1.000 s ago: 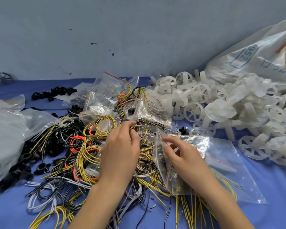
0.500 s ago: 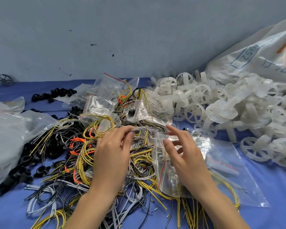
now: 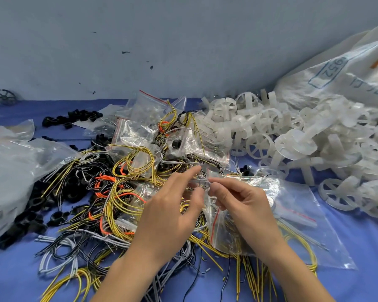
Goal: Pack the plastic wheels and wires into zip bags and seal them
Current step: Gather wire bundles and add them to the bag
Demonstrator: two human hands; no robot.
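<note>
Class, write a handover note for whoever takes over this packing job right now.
Right hand pinches the mouth of a small zip bag; left hand is at the same mouth, grip unclear.
Loose wires lie heaped under the hands; white plastic wheels are piled to the right.
Done: several filled zip bags lie behind the wires.
Left: finish and seal this bag, then pack the rest.

My desk (image 3: 371,247) is plain blue. The wires (image 3: 127,199) heaped left of centre are yellow with thin black stripes, mixed with bright orange, black and pale grey ones. The wheels (image 3: 260,144) at far right are milky translucent white. The near zip bag (image 3: 222,236) is clear with a red seal line. The sack (image 3: 336,68) is white with blue print. The wall (image 3: 183,40) is grey-blue, speckled dark.
</note>
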